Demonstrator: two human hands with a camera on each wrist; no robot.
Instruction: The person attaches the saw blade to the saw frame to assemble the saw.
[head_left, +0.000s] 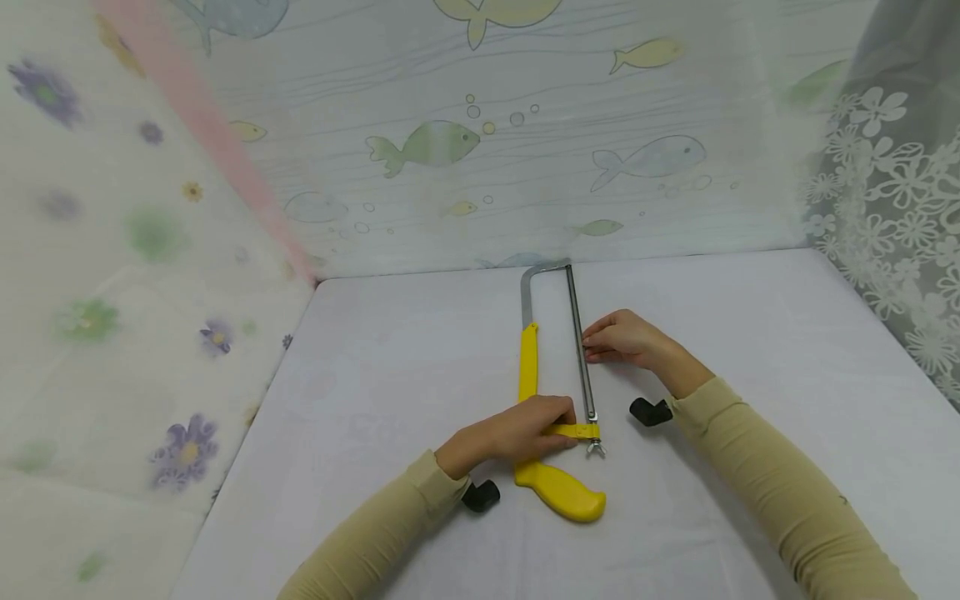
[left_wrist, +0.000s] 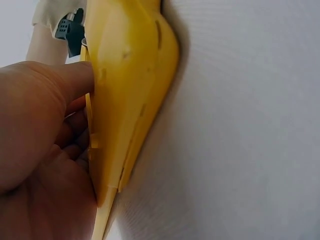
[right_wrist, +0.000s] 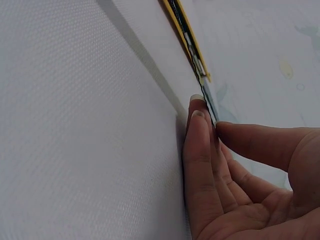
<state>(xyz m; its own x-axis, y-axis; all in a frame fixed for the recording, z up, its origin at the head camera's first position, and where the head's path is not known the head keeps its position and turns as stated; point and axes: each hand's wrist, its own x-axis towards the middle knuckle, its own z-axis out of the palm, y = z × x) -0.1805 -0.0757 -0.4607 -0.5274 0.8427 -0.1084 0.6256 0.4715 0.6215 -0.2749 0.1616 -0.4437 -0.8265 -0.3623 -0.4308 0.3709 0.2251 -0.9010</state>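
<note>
A hacksaw [head_left: 528, 362] with a yellow handle [head_left: 566, 493] lies on the white cloth, its metal bow pointing away from me. My left hand [head_left: 525, 429] grips the yellow frame near the crosspiece, just above the handle. In the left wrist view, the thumb presses on the yellow body [left_wrist: 125, 75]; the other fingers are partly hidden behind it. With thumb and fingertips, my right hand [head_left: 626, 337] pinches the blade [head_left: 576, 325] around its middle; the right wrist view shows the blade's edge [right_wrist: 209, 104] between them. A wing nut [head_left: 596, 449] sits at the blade's near end.
White cloth covers the table [head_left: 390, 367]. Behind it hangs a fish-print curtain [head_left: 525, 167], with a flower-print sheet [head_left: 135, 275] on the left and a lacy curtain [head_left: 900, 192] on the right. Black devices [head_left: 649, 412] are at both wrists.
</note>
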